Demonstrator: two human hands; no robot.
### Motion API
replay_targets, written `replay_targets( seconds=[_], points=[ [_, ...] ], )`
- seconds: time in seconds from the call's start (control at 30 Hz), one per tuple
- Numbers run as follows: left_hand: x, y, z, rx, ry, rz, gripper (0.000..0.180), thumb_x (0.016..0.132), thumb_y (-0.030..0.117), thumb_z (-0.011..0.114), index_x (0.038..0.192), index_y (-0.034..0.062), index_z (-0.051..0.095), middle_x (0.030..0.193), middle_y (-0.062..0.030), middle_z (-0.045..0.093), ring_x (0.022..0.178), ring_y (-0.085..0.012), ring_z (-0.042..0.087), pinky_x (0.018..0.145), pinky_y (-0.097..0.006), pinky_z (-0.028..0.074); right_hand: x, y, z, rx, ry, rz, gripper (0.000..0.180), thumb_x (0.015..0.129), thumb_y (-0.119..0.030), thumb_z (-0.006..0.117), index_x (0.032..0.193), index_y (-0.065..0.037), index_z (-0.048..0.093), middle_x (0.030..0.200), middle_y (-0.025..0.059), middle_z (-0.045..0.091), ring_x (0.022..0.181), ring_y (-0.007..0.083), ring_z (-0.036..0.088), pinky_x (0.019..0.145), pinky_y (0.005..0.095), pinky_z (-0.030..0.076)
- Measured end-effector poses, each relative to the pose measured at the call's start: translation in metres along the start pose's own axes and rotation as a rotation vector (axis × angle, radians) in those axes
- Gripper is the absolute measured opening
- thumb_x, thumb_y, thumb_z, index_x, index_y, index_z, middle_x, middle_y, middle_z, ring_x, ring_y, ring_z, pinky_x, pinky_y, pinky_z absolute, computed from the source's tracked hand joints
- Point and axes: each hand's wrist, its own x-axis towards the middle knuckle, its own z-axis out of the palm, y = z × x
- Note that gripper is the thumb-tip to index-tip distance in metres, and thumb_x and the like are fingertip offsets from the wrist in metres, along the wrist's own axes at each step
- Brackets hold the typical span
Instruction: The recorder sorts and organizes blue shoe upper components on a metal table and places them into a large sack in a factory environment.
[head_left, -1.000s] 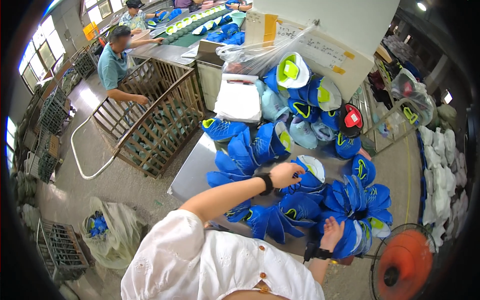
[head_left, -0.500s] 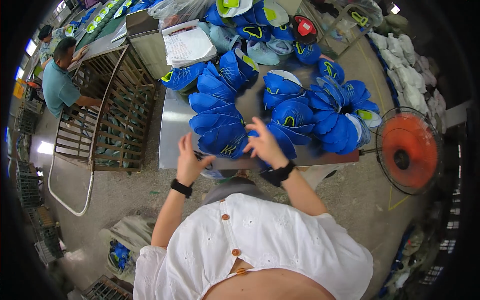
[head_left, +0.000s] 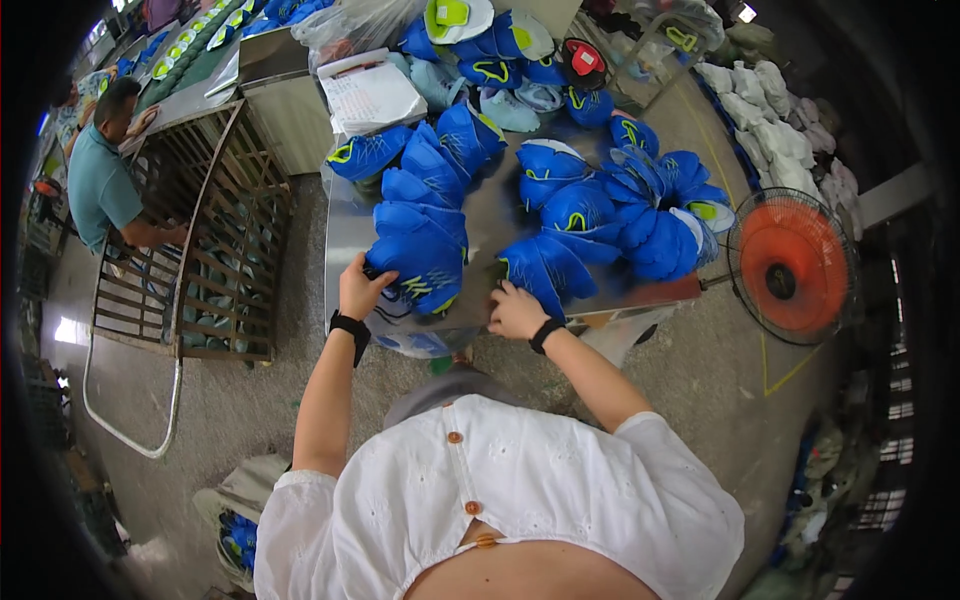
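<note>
Two nested rows of blue shoe uppers lie on the metal table point(head_left: 345, 225). At the near end of the left row is a blue shoe upper point(head_left: 425, 265) with a pale mark and a yellow-green edge. My left hand point(head_left: 362, 290) is closed on its left side, thumb toward the upper. Across a gap of bare metal, my right hand point(head_left: 517, 312) has its fingers curled at the lower edge of the nearest blue upper point(head_left: 550, 268) in the right row. The fingertips there are partly hidden. Both wrists wear black bands.
A clipboard with paper point(head_left: 372, 95) and more shoes point(head_left: 508, 105) cover the table's far side. An orange fan point(head_left: 790, 262) stands at the right. On the left, a person point(head_left: 105, 185) reaches into a slatted cart point(head_left: 200, 240). White sacks point(head_left: 765, 115) are piled far right.
Both hands have come down from above the table's near edge onto the uppers, left hand leftward. Their spread fingers have closed. The near upper of the right row now shows more fully.
</note>
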Motion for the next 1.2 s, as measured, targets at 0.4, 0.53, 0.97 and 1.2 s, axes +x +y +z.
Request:
replay_targets(
  seconds=[0.4,0.53,0.97,1.2],
  points=[
    [0.018,-0.027,-0.003,-0.159,-0.181,-0.142,0.058,0.065,0.023,0.075,0.105,-0.0042,0.045,0.097,-0.0165,0.053,0.091,-0.0257,0.053,0.079,-0.033,0.043,0.088,0.042,-0.141,0.451,0.473,-0.185,0.055,0.070,-0.023,0.063,0.116,0.001,0.042,0.117,0.0192,0.044,0.106,0.0307,0.048,0.089,0.0357,0.040],
    [0.027,0.008,-0.002,-0.297,-0.334,-0.318,0.055,0.067,0.021,0.075,0.106,-0.0042,0.044,0.096,-0.0151,0.056,0.090,-0.0197,0.054,0.078,-0.031,0.044,0.191,0.147,-0.157,0.351,0.615,0.089,0.089,0.066,-0.046,0.068,0.126,0.006,0.029,0.131,0.0252,0.030,0.121,0.0352,0.031,0.099,0.0393,0.027],
    [0.078,-0.021,0.011,-0.779,-0.686,-0.270,0.053,0.061,0.003,0.075,0.108,-0.0014,0.052,0.102,-0.0091,0.058,0.095,-0.0172,0.053,0.088,-0.031,0.041,0.190,0.106,-0.108,0.810,0.512,0.543,0.037,0.066,-0.025,0.067,0.078,0.009,0.057,0.070,0.0172,0.060,0.064,0.0262,0.059,0.058,0.0353,0.043],
    [0.092,0.010,-0.092,-0.922,-0.700,0.196,0.044,0.057,0.005,0.077,0.096,0.0009,0.055,0.103,-0.0055,0.056,0.095,-0.0142,0.051,0.084,-0.028,0.040,0.129,-0.057,-0.241,0.687,0.956,0.429,0.026,0.075,-0.015,0.058,0.089,0.006,0.058,0.079,0.0136,0.063,0.073,0.0216,0.060,0.068,0.0323,0.045]
  ],
)
